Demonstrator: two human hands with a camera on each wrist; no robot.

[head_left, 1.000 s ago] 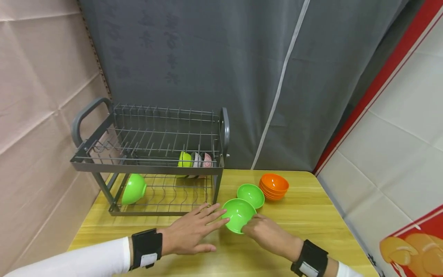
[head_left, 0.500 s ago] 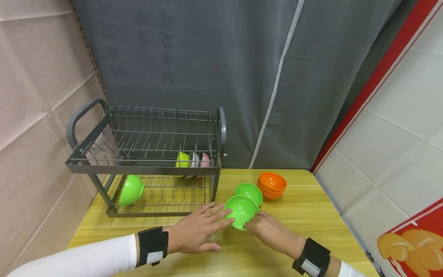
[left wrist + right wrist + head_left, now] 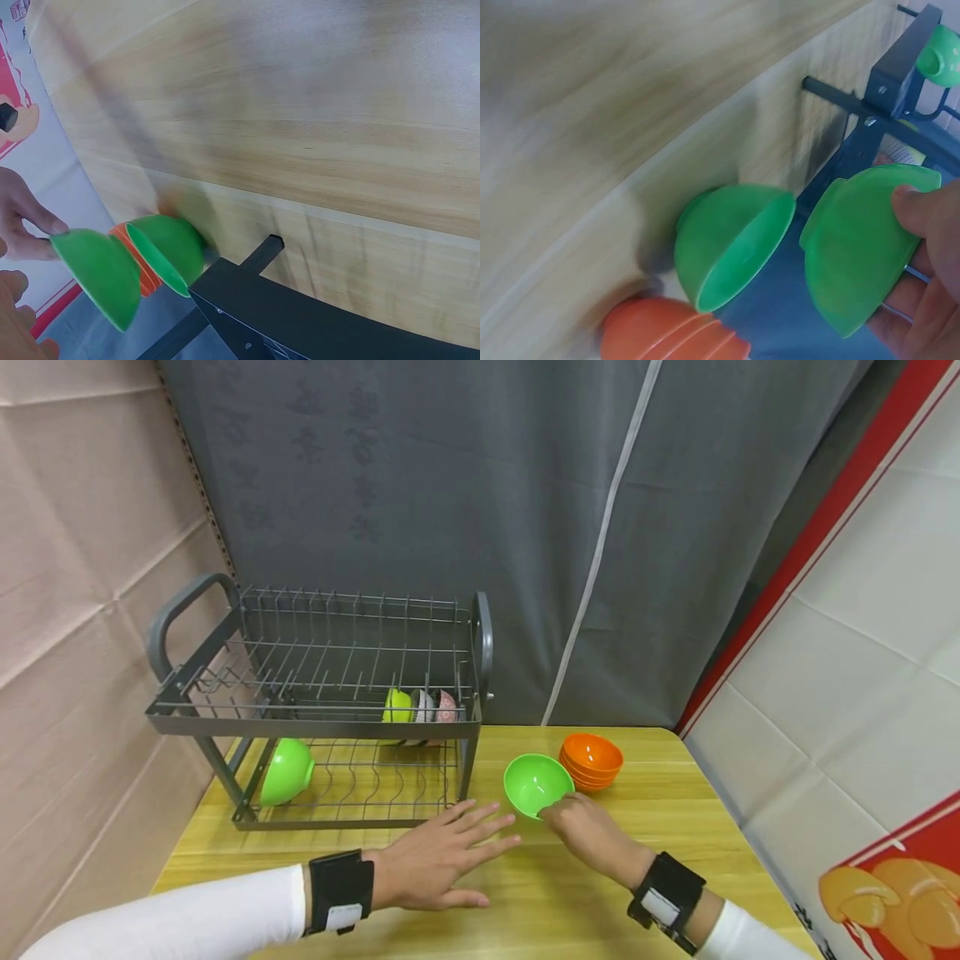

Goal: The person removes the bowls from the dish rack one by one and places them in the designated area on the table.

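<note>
While the right hand [image 3: 592,832] pinches it, one of two green bowls [image 3: 535,783] (left hand [image 3: 438,868] flat, fingers spread), one orange stack [image 3: 592,761].

From head view, I lose second green bowl [image 3: 731,244]: lifted green bowl [image 3: 537,782] covers it. Right hand [image 3: 588,833] fingertips hidden under that bowl's rim. Orange bowl stack [image 3: 592,761] count too small for me to tell. Rack [image 3: 322,706] holds small bowls near desk's back edge, patterns unreadable. Left wrist view: left hand [image 3: 19,322] cut by left edge, desk surface blurred. Right wrist view: wood grain smeared.
</note>
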